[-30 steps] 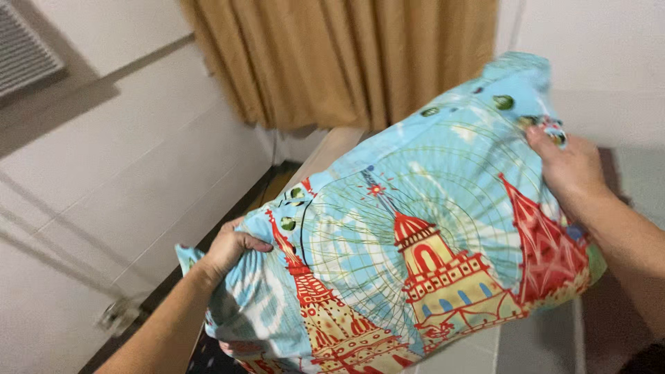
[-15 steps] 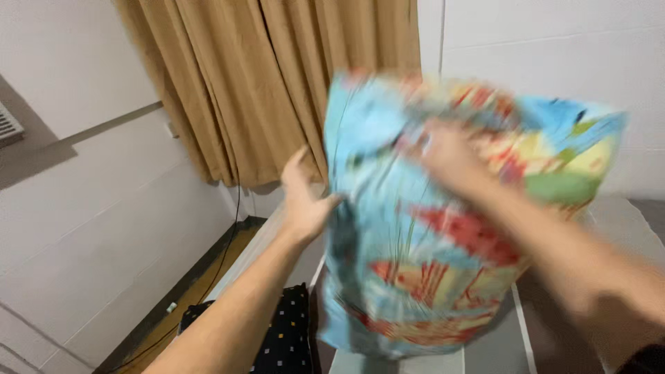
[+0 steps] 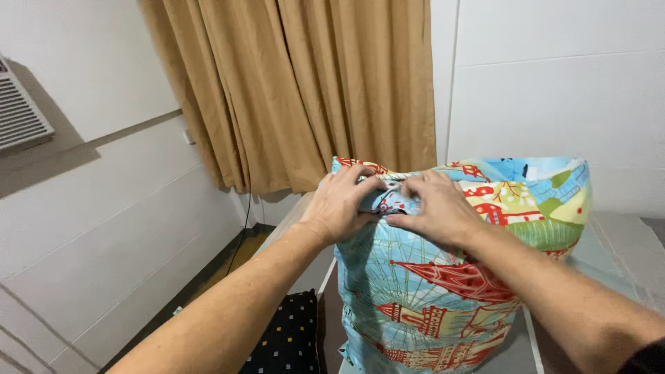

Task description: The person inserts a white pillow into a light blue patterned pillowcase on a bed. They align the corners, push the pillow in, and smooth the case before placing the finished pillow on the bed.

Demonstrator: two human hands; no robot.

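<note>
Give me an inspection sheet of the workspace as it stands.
Surface: grey bed, partly covered.
Things: blue pillow with red tower print, stood on end.
Clutter: black dotted cloth at the bed's left edge.
Hands: left hand and right hand both pinch the pillow's top edge.
Cables: black cable running down below the curtain.
Surroundings: tan curtain, white walls, vent at left.

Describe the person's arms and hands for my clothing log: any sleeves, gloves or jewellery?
Both forearms are bare; no sleeve covers either up to the frame edge. The left hand and right hand wear no gloves, and no rings, watch or bracelets show. A dark patch at the bottom right corner may be clothing; unclear.
</note>
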